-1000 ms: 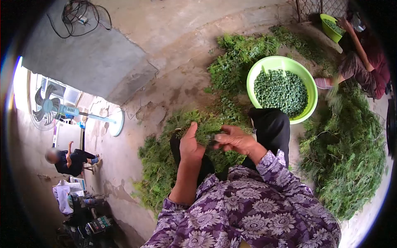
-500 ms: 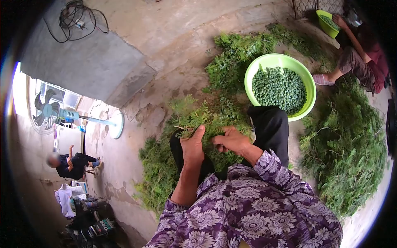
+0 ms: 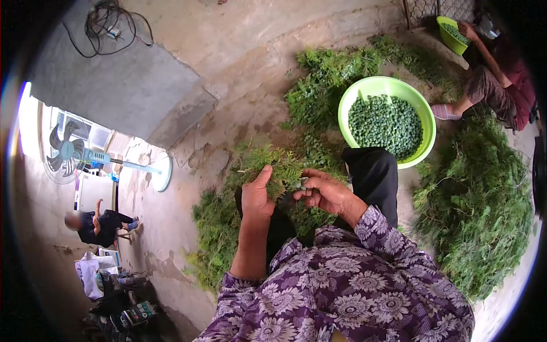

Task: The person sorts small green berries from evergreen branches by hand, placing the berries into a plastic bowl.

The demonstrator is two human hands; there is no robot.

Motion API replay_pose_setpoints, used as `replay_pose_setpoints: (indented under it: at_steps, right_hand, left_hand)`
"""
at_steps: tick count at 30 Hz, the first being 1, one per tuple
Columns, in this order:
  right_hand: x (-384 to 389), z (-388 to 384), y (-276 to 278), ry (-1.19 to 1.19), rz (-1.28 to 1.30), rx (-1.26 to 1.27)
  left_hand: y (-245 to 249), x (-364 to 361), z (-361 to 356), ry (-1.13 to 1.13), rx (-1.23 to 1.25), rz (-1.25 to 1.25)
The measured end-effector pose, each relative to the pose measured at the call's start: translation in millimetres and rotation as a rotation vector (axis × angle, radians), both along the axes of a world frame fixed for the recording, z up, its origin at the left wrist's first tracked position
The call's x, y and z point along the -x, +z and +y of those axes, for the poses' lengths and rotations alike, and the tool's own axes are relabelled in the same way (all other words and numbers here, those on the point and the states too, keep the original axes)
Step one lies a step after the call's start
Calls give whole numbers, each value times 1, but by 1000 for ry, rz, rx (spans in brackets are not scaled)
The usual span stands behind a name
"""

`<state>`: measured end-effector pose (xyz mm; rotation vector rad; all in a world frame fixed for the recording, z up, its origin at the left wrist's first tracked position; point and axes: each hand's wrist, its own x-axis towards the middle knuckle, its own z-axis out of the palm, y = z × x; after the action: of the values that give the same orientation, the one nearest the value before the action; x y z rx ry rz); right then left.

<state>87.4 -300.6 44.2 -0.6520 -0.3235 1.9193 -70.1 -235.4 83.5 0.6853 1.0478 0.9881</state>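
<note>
My left hand (image 3: pixel 258 196) is closed around a leafy evergreen sprig (image 3: pixel 279 168), with the thumb pressed along it. Close beside it, my right hand (image 3: pixel 330 195) has its fingers curled in a pinch at the sprig's lower right side. A few small pale green cones (image 3: pixel 301 183) show at those fingertips. To the upper right, a light green basin (image 3: pixel 427 108) holds a heap of small round green cones (image 3: pixel 384 125). Cut evergreen branches (image 3: pixel 219 228) lie on the floor around my legs, partly hidden by my hands.
Branch piles lie beyond my hands (image 3: pixel 325 80) and at the right (image 3: pixel 473 205). A co-worker (image 3: pixel 501 85) sits at the upper right, one hand at a smaller green basin (image 3: pixel 450 40). At left are a standing fan (image 3: pixel 68 149), a seated person (image 3: pixel 97 225) and a coiled cable (image 3: pixel 108 25).
My left hand has shifted slightly up and left with the sprig. My right hand has come to the sprig's foliage, and pale cones now show at its fingertips.
</note>
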Motion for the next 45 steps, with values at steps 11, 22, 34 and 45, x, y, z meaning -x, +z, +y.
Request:
replay_pose_setpoints:
  at_steps: [11,22,34,45]
  right_hand:
    - [0,-2,0,33,119,-116]
    - [2,-10,12,-106,174,-9]
    - [-6,-32,17,26,171,-92]
    - [-189,29,30,-1128,-905,-208]
  left_hand:
    - [12,-8,-13,3,-138,-3]
    - [17,-20,-20,-16,-180,3]
    - [38,25,6,286,-247,94]
    - [41,161,62,600,-100,-281]
